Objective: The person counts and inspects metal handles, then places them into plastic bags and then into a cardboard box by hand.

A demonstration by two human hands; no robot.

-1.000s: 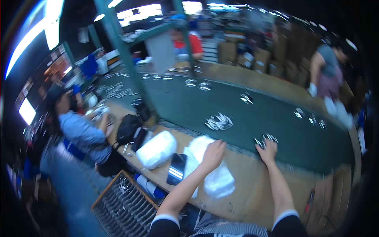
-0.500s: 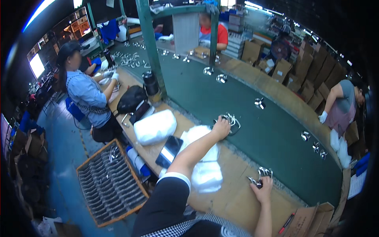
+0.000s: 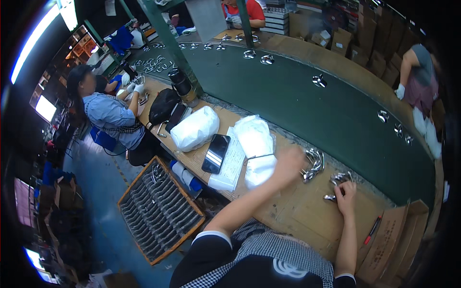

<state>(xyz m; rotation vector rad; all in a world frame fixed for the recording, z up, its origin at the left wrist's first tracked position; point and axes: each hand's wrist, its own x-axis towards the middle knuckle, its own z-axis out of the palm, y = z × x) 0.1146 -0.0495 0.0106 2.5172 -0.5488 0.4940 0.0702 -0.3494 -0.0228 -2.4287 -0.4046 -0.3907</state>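
My left hand (image 3: pixel 289 165), smeared by motion, is closed on a cluster of shiny curved metal pieces (image 3: pixel 314 163) at the belt-side edge of the bench. To its right, my right hand (image 3: pixel 346 196) is low over the worktop with its fingers bent round another small group of shiny metal pieces (image 3: pixel 340 178). One small metal end (image 3: pixel 329 197) sticks out beside those fingers. The exact kind of these pieces cannot be made out. White wrapped bundles (image 3: pixel 257 144) lie left of my left hand.
A green belt (image 3: pixel 288 96) carrying scattered metal parts (image 3: pixel 319 80) runs beyond the bench. A phone (image 3: pixel 216 153), paper sheets, a red pen (image 3: pixel 372 230) and an open carton (image 3: pixel 391 240) lie nearby. A slotted tray (image 3: pixel 161 211) stands lower left. Several co-workers are around.
My left hand has lifted the metal pieces off the belt and brought them right, close to my right hand. My right hand stays at its pieces. The whole view has shifted.
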